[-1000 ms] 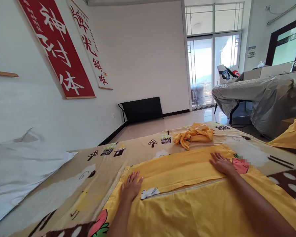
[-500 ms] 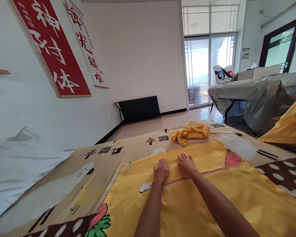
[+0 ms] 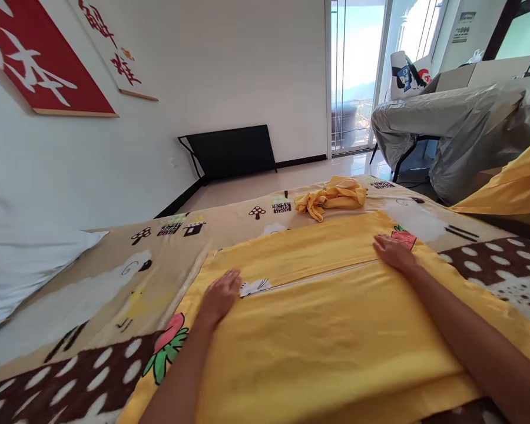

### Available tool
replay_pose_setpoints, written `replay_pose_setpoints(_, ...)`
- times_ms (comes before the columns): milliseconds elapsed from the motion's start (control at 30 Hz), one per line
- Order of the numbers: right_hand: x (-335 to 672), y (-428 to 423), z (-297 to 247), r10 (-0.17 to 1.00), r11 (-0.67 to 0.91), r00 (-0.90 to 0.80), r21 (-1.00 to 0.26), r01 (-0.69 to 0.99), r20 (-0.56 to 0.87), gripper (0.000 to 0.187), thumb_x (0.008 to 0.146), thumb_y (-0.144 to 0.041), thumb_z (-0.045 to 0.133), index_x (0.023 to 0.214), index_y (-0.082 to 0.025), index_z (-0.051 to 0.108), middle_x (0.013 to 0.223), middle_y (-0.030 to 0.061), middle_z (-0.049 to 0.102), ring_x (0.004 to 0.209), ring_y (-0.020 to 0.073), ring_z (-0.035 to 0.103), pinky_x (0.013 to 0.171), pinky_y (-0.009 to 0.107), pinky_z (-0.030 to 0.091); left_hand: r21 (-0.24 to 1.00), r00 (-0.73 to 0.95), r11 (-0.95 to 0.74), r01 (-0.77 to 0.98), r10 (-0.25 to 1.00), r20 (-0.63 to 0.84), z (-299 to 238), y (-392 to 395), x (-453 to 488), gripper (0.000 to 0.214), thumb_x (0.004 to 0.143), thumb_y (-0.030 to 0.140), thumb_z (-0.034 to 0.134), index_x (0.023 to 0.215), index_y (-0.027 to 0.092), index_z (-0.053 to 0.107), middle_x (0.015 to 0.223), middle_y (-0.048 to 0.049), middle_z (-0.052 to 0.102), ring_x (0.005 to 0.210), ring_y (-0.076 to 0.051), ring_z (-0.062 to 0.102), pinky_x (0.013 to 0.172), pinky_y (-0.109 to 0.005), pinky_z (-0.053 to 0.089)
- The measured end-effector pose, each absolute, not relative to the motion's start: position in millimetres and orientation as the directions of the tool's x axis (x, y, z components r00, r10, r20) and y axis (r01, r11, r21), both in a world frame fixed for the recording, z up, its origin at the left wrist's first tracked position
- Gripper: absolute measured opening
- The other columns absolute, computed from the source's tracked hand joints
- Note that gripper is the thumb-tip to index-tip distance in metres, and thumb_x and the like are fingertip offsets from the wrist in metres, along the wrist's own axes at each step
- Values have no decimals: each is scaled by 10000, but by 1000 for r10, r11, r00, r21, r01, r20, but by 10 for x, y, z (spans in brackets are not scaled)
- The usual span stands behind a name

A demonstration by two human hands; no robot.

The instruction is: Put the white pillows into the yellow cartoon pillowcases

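A yellow cloth [image 3: 322,330] with strawberry prints lies spread over the patterned blanket [image 3: 229,227], its far part folded so that a pale seam line runs across it. On the left side of the fold, my left hand [image 3: 221,294] rests flat with its fingers together and extended, beside a small white printed patch [image 3: 254,286]. My right hand [image 3: 394,252] lies palm down near the far right corner, next to a red strawberry print [image 3: 404,237]. Neither hand grasps anything. Beyond the far edge sits a crumpled yellow cloth [image 3: 333,197].
A white pillow [image 3: 22,259] lies at the left. At the right, more yellow fabric [image 3: 507,188] hangs near a plastic-covered table [image 3: 437,112] with boxes on it. A black folded panel [image 3: 234,152] leans against the back wall.
My hands have moved apart across the yellow cloth, the left one toward the left and the right one toward the far right corner. The camera view has tilted downward.
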State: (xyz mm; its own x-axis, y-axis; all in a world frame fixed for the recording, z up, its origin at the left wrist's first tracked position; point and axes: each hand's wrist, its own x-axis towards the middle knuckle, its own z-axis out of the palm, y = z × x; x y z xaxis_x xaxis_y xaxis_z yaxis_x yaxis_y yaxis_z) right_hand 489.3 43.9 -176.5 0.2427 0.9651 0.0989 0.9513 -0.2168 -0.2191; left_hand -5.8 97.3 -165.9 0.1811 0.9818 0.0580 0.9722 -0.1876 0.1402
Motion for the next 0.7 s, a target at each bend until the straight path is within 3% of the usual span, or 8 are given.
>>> replay_pose_setpoints(100, 5491, 81, -1738, 932, -304, 332, -187, 934, 144, 502, 923, -261, 269, 1310, -60, 517, 1407, 167, 465, 1323, 249, 415, 1082, 413, 316, 101, 94, -103, 990, 991, 97, -1578, 781, -644, 594, 895, 347, 218, 1318, 28, 488, 1435, -143, 438, 1368, -224, 353, 1152, -385, 244)
replay_pose_setpoints(233, 5129, -272, -1681, 897, -294, 323, -139, 946, 300, 540, 946, -320, 278, 1358, -20, 456, 1470, 194, 358, 1377, 273, 327, 1122, 444, 260, 38, 208, -224, 974, 945, 252, -1521, 443, -385, 568, 893, 354, 235, 1287, 69, 529, 1428, -135, 447, 1375, -249, 341, 1134, -452, 270)
replay_pose_setpoints(300, 4500, -420, -1656, 943, -68, 104, -123, 990, 315, 562, 948, -381, 320, 1387, -47, 428, 1477, 166, 355, 1381, 251, 325, 1129, 416, 262, 97, 318, -347, 933, 920, 229, -1512, 215, 169, 570, 921, 366, 222, 1344, 77, 474, 1432, -125, 444, 1367, -230, 358, 1121, -427, 312)
replay_pose_setpoints(400, 3577, -629, -1649, 911, 376, -330, -168, 911, 249, 578, 961, -472, 299, 1474, -204, 295, 1529, 53, 264, 1412, 196, 259, 1141, 402, 250, 195, 567, -578, 793, 816, 114, -1535, -164, 1011, 570, 957, 417, 238, 1457, 151, 301, 1505, -74, 329, 1397, -195, 297, 1134, -396, 306)
replay_pose_setpoints(467, 3338, -739, -1674, 883, 465, -430, -227, 855, 189, 564, 965, -495, 283, 1481, -269, 263, 1534, 23, 253, 1411, 183, 260, 1135, 407, 259, 210, 677, -672, 710, 734, 55, -1587, -384, 1245, 573, 959, 444, 273, 1484, 223, 218, 1523, -39, 284, 1404, -188, 280, 1145, -416, 286)
replay_pose_setpoints(567, 3777, -902, -1790, 937, 344, -318, -222, 912, 143, 548, 960, -511, 286, 1473, -317, 269, 1537, 7, 254, 1411, 195, 262, 1137, 437, 234, 89, 660, -664, 742, 748, 78, -1704, -630, 861, 568, 946, 413, 341, 1482, 350, 163, 1529, 20, 263, 1405, -203, 280, 1136, -471, 289)
replay_pose_setpoints(700, 5124, -1355, -2092, 965, 55, -27, -102, 993, 262, 631, 937, -539, 285, 1507, -321, 128, 1526, 25, 296, 1407, 235, 266, 1114, 481, 224, -69, 417, -412, 908, 880, 227, -1863, -928, -448, 643, 891, 356, 368, 1482, 390, 116, 1492, 14, 347, 1342, -262, 394, 1015, -531, 424)
